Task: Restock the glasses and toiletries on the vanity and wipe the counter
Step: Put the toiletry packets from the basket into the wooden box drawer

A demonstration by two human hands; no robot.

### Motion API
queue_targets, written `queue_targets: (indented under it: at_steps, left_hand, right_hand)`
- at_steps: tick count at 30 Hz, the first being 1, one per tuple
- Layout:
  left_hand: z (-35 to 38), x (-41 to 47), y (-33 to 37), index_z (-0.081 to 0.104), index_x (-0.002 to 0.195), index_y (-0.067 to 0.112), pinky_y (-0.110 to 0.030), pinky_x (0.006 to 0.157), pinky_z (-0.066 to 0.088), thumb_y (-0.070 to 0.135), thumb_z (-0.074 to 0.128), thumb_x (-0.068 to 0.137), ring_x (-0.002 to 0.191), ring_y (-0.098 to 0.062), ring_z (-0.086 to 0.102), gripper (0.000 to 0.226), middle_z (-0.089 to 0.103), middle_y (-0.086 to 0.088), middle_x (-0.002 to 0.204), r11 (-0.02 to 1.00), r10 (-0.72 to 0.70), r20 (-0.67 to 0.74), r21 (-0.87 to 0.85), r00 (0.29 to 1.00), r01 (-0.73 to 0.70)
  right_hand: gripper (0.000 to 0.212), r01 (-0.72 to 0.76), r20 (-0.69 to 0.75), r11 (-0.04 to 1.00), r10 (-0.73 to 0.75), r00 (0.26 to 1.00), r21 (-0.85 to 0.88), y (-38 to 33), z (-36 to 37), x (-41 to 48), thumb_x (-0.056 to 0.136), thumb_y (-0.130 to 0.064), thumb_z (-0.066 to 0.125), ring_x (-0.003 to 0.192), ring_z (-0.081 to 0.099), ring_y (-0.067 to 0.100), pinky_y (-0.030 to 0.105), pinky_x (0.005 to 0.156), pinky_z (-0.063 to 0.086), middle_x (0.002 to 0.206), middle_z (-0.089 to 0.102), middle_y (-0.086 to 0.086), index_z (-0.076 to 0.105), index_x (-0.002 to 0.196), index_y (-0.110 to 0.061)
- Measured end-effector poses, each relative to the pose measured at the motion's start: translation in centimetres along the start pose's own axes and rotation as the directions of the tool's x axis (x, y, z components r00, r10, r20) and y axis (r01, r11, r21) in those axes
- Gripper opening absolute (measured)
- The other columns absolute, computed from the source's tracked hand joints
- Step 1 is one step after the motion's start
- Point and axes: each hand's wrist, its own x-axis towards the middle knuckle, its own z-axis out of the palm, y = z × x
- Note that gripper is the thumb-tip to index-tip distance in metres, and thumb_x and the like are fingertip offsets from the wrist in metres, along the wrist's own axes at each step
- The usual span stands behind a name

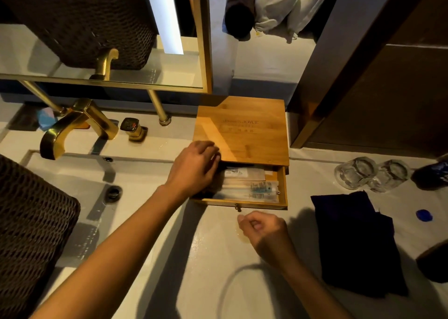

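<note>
A wooden amenity box (244,129) stands on the pale vanity counter (208,250), its drawer (242,203) pulled out toward me. Wrapped toiletries (252,185) lie inside the drawer. My left hand (194,168) reaches into the drawer's left side with its fingers curled at the box's edge; what it touches is hidden. My right hand (264,233) hovers just in front of the drawer's small knob (238,207), fingers loosely curled with nothing in them. Two upturned glasses (371,174) stand on the counter to the right. A dark folded cloth (358,241) lies in front of them.
A gold faucet (75,127) and its handle (133,129) stand left over the sink (72,180). A woven basket (29,233) fills the left edge. A blue bottle (434,173) and blue cap (424,215) sit far right. The mirror (116,32) hangs behind.
</note>
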Motion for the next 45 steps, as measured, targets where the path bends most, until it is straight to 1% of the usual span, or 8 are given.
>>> queue_targets:
  at_steps: [3,7,10,13,18,24,41,45]
  left_hand:
    - [0.8,3.7,-1.1,0.034,0.152,0.022,-0.045,0.119,0.031,0.046,0.034,0.103,0.148,-0.029,0.028,0.054,0.033,-0.007,0.16,0.994,-0.087,0.175,0.077,0.981,0.074]
    - [2.4,7.9,-2.4,0.004,0.158,0.031,-0.048,0.126,0.006,0.056,0.017,0.102,0.155,-0.029,-0.002,0.062,0.001,-0.005,0.168,0.982,-0.123,0.318,0.174,0.94,0.07]
    - [3.4,9.3,-2.7,0.001,0.157,0.036,-0.047,0.125,-0.001,0.059,0.012,0.101,0.155,-0.026,-0.006,0.062,-0.004,-0.004,0.168,0.987,-0.096,0.256,0.151,0.962,0.058]
    - [3.9,9.3,-2.9,0.003,0.157,0.04,-0.047,0.126,-0.001,0.061,0.01,0.1,0.155,-0.023,-0.005,0.061,-0.002,-0.001,0.168,0.987,-0.094,0.175,0.148,0.98,0.068]
    - [4.2,9.0,-2.8,0.006,0.156,0.041,-0.047,0.126,-0.001,0.061,0.013,0.1,0.155,-0.022,-0.005,0.06,0.001,0.0,0.168,0.991,-0.079,0.141,0.122,0.987,0.062]
    - [4.6,9.4,-3.4,0.006,0.156,0.042,-0.047,0.126,0.0,0.061,0.013,0.1,0.155,-0.021,-0.004,0.06,0.001,0.001,0.168,0.991,-0.088,0.123,0.115,0.989,0.074]
    - [4.7,9.4,-3.5,0.008,0.156,0.042,-0.048,0.126,0.002,0.06,0.017,0.1,0.155,-0.021,-0.005,0.059,0.002,0.001,0.168,0.992,-0.085,0.112,0.102,0.99,0.074]
    - [4.7,9.4,-3.5,0.009,0.156,0.042,-0.048,0.126,0.002,0.06,0.017,0.1,0.155,-0.021,-0.004,0.059,0.003,0.001,0.168,0.992,-0.086,0.11,0.104,0.99,0.074]
  right_hand:
    - [0.018,-0.314,0.158,0.907,0.278,0.947,0.281,0.4,1.7,1.4,0.092,-0.04,0.063,0.079,0.072,0.021,0.039,0.075,0.062,0.085,0.076,0.003,0.071,0.088,-0.025]
    - [0.011,-0.418,0.168,0.746,0.39,0.905,0.518,0.3,2.7,3.0,0.094,-0.025,0.064,0.081,0.075,0.024,0.032,0.069,0.06,0.093,0.077,0.009,0.07,0.098,-0.017]
    - [0.014,-0.436,0.21,0.701,0.388,0.897,0.564,-0.1,2.8,3.3,0.097,-0.019,0.06,0.075,0.073,0.022,0.027,0.065,0.057,0.087,0.075,0.006,0.069,0.093,-0.009]
    - [0.017,-0.439,0.24,0.635,0.378,0.894,0.635,-1.3,2.3,3.2,0.097,-0.008,0.056,0.062,0.058,0.016,0.019,0.055,0.046,0.076,0.06,0.01,0.064,0.082,-0.005]
    - [0.02,-0.508,0.228,0.571,0.492,0.841,0.645,-1.1,2.3,3.5,0.095,-0.007,0.057,0.063,0.066,0.024,0.031,0.065,0.054,0.069,0.07,0.011,0.069,0.079,-0.003]
    - [0.019,-0.505,0.22,0.631,0.476,0.851,0.589,-1.0,2.4,4.3,0.09,0.005,0.06,0.053,0.068,0.014,0.022,0.055,0.053,0.062,0.072,0.008,0.071,0.076,-0.003]
    - [0.013,-0.404,0.159,0.693,0.392,0.906,0.598,-2.7,1.6,6.6,0.093,-0.008,0.062,0.059,0.06,0.013,0.017,0.053,0.046,0.067,0.066,0.007,0.07,0.084,-0.003]
    - [0.014,-0.383,0.17,0.707,0.355,0.919,0.594,-2.6,1.8,7.5,0.092,-0.008,0.063,0.06,0.058,0.015,0.022,0.053,0.044,0.068,0.064,0.007,0.068,0.08,-0.011]
